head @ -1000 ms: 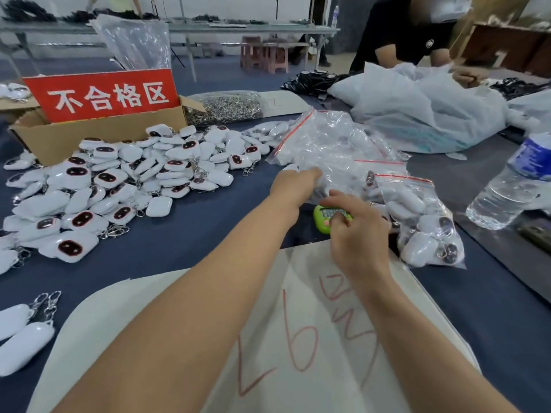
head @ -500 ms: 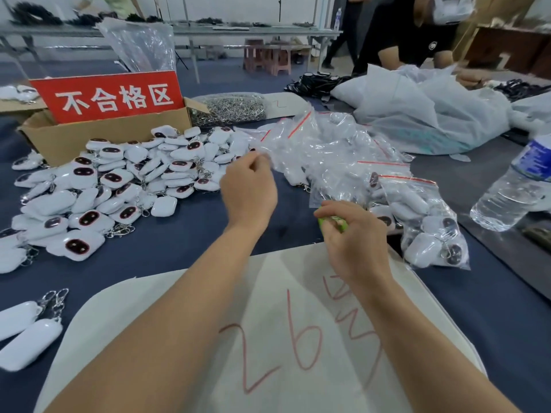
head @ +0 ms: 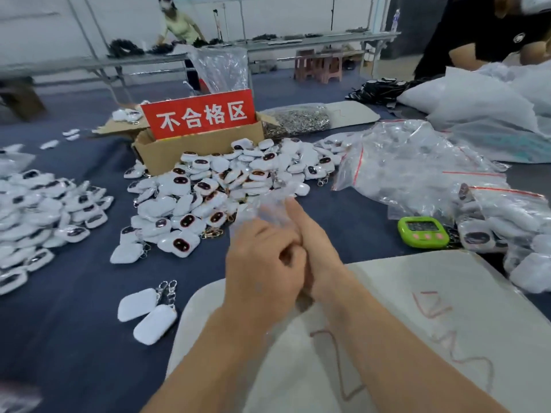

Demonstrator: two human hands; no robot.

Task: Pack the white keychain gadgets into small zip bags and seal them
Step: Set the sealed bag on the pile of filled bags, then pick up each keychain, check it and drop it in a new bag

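A table draped in dark blue cloth (head: 74, 308) is seen in a workroom, with long metal benches (head: 298, 43) and stools (head: 319, 65) set toward the far wall. Two other persons are present, one at the benches (head: 182, 29) and one in a black shirt (head: 492, 34) at the right. One cardboard box (head: 179, 153) bearing one red sign (head: 199, 116) is set behind a heap of white keychain gadgets (head: 223, 186). A second heap (head: 38, 213) is spread at the left, and two gadgets (head: 146, 314) are laid apart beside a white sheet (head: 417, 323). One green timer (head: 423, 232) is placed near a pile of zip bags (head: 411, 162). A small zip bag (head: 268, 207) is held up above the table: the left hand (head: 262, 269) is curled onto it, while the right hand (head: 316, 242) is laid against it, its grip too blurred to be told
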